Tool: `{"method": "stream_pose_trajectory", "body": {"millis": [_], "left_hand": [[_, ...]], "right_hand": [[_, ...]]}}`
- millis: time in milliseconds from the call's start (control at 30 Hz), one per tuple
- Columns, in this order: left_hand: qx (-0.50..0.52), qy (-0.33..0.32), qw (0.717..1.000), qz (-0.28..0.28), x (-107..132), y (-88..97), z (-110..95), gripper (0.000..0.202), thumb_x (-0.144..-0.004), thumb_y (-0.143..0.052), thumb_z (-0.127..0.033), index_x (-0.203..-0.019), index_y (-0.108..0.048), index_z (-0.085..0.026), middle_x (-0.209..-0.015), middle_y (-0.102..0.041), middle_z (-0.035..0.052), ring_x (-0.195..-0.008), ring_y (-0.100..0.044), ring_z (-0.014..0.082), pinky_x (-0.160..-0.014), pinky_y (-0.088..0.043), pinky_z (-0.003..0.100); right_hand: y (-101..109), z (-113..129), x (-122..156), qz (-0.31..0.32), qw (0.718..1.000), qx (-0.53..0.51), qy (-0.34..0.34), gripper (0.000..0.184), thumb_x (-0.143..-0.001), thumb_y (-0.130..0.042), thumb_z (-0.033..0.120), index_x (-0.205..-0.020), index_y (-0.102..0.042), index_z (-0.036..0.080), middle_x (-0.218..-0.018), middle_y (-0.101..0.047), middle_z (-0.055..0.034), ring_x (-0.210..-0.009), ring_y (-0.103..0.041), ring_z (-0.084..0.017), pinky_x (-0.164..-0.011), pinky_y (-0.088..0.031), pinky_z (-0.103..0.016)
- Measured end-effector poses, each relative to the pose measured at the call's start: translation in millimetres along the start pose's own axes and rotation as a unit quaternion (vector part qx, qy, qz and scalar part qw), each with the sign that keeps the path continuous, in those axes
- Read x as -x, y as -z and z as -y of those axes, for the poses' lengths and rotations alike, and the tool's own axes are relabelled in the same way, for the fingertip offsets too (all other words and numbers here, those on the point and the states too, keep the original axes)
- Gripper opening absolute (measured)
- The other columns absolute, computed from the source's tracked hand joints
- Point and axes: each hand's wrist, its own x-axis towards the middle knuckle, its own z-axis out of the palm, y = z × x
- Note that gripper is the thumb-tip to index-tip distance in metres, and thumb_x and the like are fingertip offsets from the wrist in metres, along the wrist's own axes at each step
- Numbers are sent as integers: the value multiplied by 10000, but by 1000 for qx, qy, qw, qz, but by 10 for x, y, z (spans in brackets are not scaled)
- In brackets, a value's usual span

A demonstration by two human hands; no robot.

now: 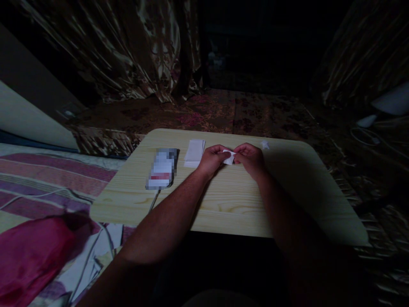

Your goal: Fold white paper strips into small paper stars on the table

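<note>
The left hand (209, 161) and right hand (252, 159) pinch the paper (227, 158) over the table's (230, 207) far middle, probably because two grips steady so small a piece; sheets (194, 151) lie left, within reach.

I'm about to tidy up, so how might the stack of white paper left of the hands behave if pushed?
The paper stack is probably light and floppy, looking like thin sheets. Its edges are uneven, so sheets may slide apart. Lying flat on the table, it seems unlikely to tip.
</note>
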Motion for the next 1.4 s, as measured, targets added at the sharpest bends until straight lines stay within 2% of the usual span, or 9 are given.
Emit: {"method": "stream_pose_trajectory", "body": {"millis": [267,400,633,833,1100,1400], "left_hand": [[23,61,997,31,-6,46,-26,164,-602,-737,-239,-690,-638,-142,-582,-604,7,-469,-502,86,-421,-303,205],[20,92,992,82,1,78,-38,155,-605,-728,-240,-695,-646,-145,-582,-605,13,-464,-506,91,-404,-304,207],[7,125,979,161,18,103,-57,133,-622,-714,-224,-690,-657,-126,-597,-624,33,-457,-518,90,-395,-333,206],[12,142,974,176,36,97,-86,193,-601,-743,-219,-717,-655,-93,-605,-634,30,-475,-545,86,-411,-360,187],[-12,152,966,210,36,114,-81,205,-590,-747,-192,-749,-667,-91,-602,-627,18,-474,-537,74,-447,-390,193],[-78,145,955,247,64,119,-100,149,-597,-712,-166,-722,-663,-104,-542,-573,-24,-430,-471,41,-418,-334,173]], "right_hand": [[69,18,24,82,996,-17,27,116,-678,-701,255,-765,-660,191,-696,-665,-4,-614,-634,-142,-588,-534,-282],[148,66,33,128,991,-1,31,132,-677,-718,282,-733,-657,180,-742,-668,-20,-638,-650,-158,-598,-543,-297],[281,115,39,210,977,19,20,130,-696,-706,246,-797,-676,171,-737,-683,-25,-668,-666,-168,-633,-531,-290],[304,144,41,231,973,24,13,170,-671,-723,228,-826,-683,171,-755,-694,-22,-669,-660,-158,-619,-518,-266],[330,156,36,242,968,56,43,107,-688,-722,243,-757,-692,168,-738,-687,-23,-682,-636,-151,-630,-491,-255],[368,116,0,275,958,48,63,66,-673,-715,202,-725,-689,172,-773,-682,-23,-751,-620,-156,-691,-476,-272]]}}
